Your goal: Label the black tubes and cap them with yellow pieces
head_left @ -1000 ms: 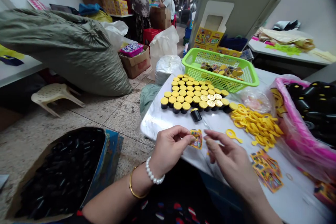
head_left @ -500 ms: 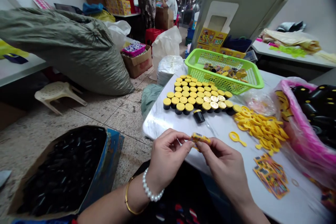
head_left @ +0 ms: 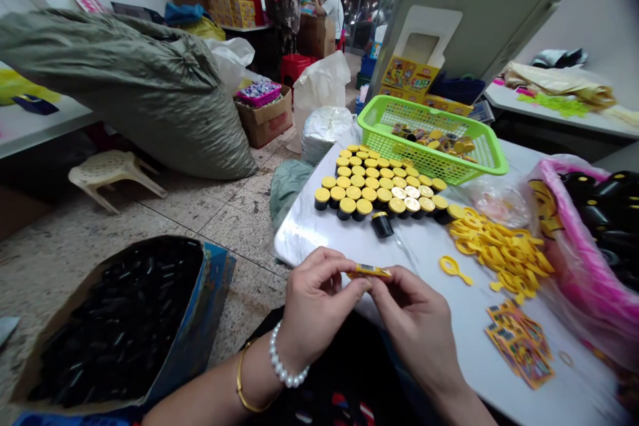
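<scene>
My left hand [head_left: 314, 303] and my right hand [head_left: 417, 326] meet over the near edge of the white table [head_left: 449, 293]. Both pinch one small yellow printed sticker [head_left: 370, 271], held nearly flat between the fingertips. Just beyond it a black capless tube [head_left: 382, 223] lies on its side. Behind that stand rows of black tubes with yellow caps [head_left: 379, 183]. A loose yellow ring piece [head_left: 453, 267] lies to the right, near a heap of yellow ring pieces [head_left: 502, 249]. A stack of printed stickers [head_left: 520, 343] lies at the right.
A green basket [head_left: 430, 140] with several tubes stands at the back of the table. A pink bag of black tubes [head_left: 594, 226] fills the right edge. A box of black tubes [head_left: 114, 326] sits on the floor at left, behind it a big grey sack [head_left: 130, 86] and a white stool [head_left: 107, 173]. People stand far back.
My right hand has closed in on the sticker, which my left hand held alone before. The sticker has turned from upright to nearly flat. The view has shifted slightly.
</scene>
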Action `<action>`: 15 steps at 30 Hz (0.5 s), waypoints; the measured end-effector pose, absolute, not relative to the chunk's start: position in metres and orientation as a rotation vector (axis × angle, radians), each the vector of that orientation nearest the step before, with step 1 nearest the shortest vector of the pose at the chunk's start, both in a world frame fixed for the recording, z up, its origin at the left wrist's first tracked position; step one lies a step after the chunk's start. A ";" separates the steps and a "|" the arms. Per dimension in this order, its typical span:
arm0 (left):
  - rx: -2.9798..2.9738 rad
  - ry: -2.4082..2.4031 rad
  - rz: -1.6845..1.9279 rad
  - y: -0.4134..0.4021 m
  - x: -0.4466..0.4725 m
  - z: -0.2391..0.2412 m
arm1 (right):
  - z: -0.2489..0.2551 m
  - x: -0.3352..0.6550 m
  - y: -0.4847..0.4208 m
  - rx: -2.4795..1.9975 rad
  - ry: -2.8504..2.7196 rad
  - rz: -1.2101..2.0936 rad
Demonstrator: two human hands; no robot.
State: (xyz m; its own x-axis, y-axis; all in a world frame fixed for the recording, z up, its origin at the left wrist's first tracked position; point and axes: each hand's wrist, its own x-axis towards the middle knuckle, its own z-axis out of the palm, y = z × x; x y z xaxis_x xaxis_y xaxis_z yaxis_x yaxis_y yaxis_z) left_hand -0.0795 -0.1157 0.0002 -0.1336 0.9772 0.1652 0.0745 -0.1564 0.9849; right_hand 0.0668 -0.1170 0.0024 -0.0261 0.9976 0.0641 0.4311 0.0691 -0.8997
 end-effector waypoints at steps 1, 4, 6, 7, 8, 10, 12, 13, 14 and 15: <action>1.283 1.281 1.404 -0.114 -0.081 0.000 | 0.005 0.068 -0.116 -1.446 -1.607 0.960; 1.219 1.302 1.382 -0.111 -0.087 0.001 | 0.015 0.076 -0.102 -1.465 -1.689 0.907; 1.143 1.327 1.318 -0.110 -0.090 0.002 | 0.017 0.081 -0.083 -1.585 -1.728 0.566; 1.094 1.342 1.269 -0.110 -0.090 0.002 | 0.016 0.082 -0.072 -1.667 -1.755 0.357; 1.048 1.357 1.219 -0.110 -0.091 0.003 | 0.014 0.082 -0.061 -1.762 -1.797 0.183; 0.993 1.381 1.140 -0.111 -0.092 0.003 | 0.008 0.081 -0.045 -1.963 -1.916 0.013; 1.022 1.393 1.140 -0.111 -0.094 0.001 | 0.002 0.080 -0.039 -2.099 -2.017 0.002; 1.066 1.405 1.176 -0.110 -0.095 -0.001 | 0.001 0.081 -0.040 -2.126 -2.052 0.015; 1.124 1.424 1.226 -0.110 -0.097 -0.003 | 0.001 0.081 -0.044 -2.130 -2.084 0.027; 1.190 1.449 1.281 -0.109 -0.098 -0.005 | 0.002 0.082 -0.048 -2.113 -2.130 0.038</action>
State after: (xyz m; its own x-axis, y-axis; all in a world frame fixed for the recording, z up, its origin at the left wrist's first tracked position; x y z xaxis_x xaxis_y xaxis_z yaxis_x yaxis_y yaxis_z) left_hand -0.0980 -0.1095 -0.0054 -0.1926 0.9813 -0.0020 0.1181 0.0252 0.9927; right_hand 0.0822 -0.0484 0.0025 -0.0030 0.9966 0.0823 0.9930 0.0126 -0.1171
